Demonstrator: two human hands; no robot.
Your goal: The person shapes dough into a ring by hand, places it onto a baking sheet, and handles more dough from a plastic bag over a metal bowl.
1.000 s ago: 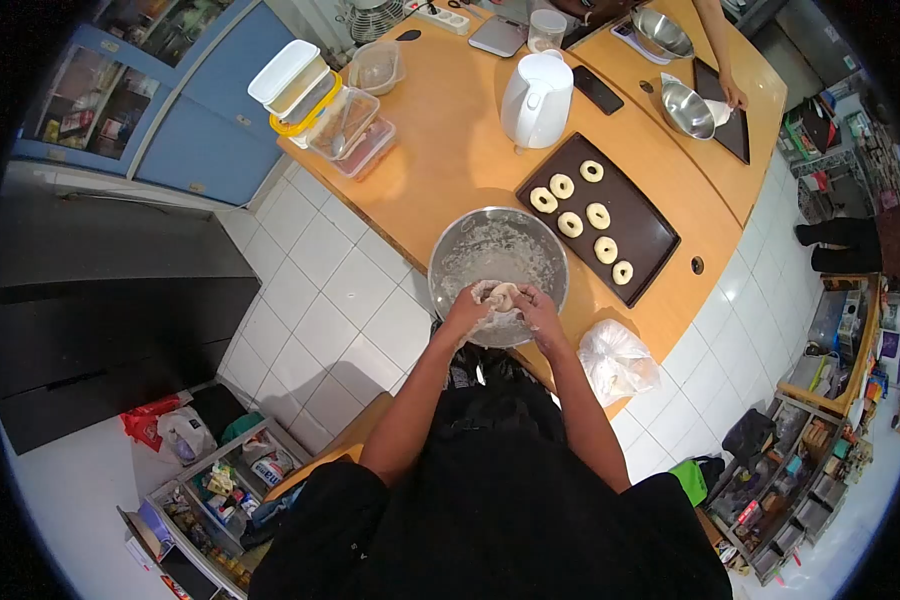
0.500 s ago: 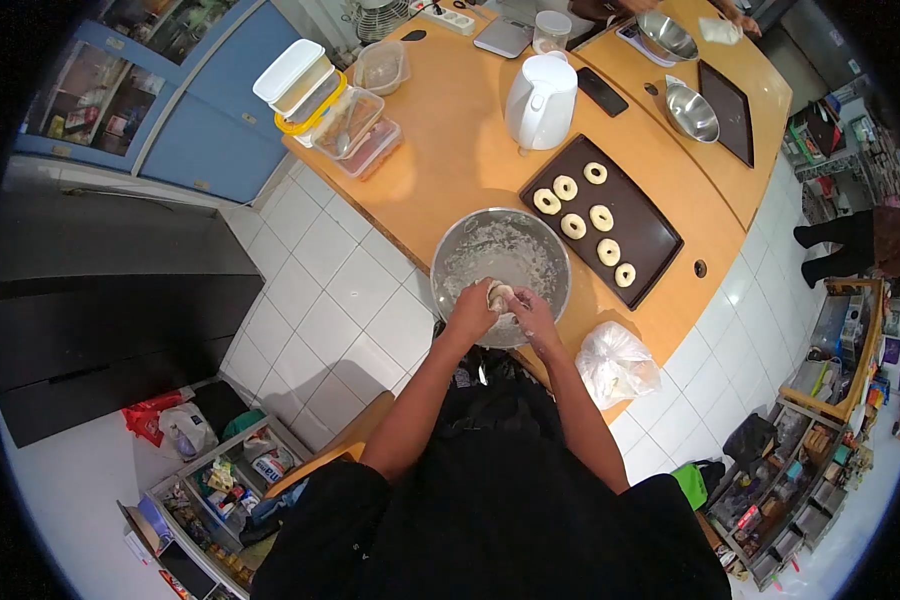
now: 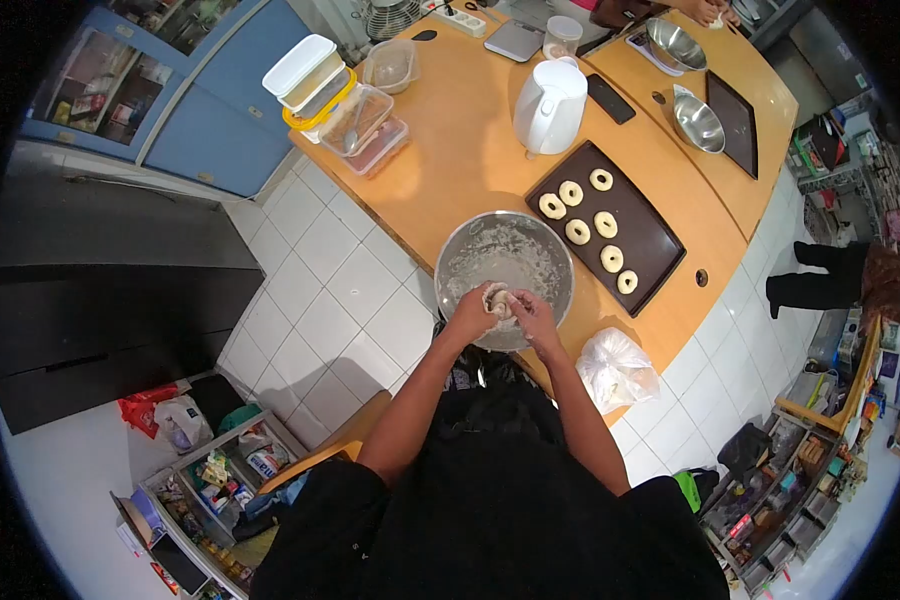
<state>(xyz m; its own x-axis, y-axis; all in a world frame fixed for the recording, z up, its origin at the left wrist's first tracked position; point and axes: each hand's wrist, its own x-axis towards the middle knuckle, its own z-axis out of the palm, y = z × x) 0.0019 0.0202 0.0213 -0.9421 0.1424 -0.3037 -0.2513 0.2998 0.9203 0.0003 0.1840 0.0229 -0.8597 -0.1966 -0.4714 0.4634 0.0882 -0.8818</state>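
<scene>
A large metal bowl (image 3: 554,232) with pale residue stuck to its inside stands at the table's near edge. Over its near half, my left hand (image 3: 472,316) is wrapped round a small piece of pale dough (image 3: 501,302). My right hand (image 3: 533,318) pinches the same dough from the other side. Both hands are coated with dough. To the right of the bowl lies a dark tray (image 3: 654,240) with several dough rings (image 3: 605,224) on its left part. A knotted white plastic bag (image 3: 616,370) sits at the near edge below the tray.
A white kettle (image 3: 550,105), a phone (image 3: 610,98) and a scale (image 3: 514,41) stand beyond the tray. Stacked plastic containers (image 3: 355,118) are at the far left. Across the table are a co-worker's hands (image 3: 712,12), two metal bowls (image 3: 699,125) and another dark tray (image 3: 732,120).
My hands have stayed over the bowl, the left closing more round the dough. The co-worker's hands have moved from the far tray to the top edge. Another person's legs at the right have shifted.
</scene>
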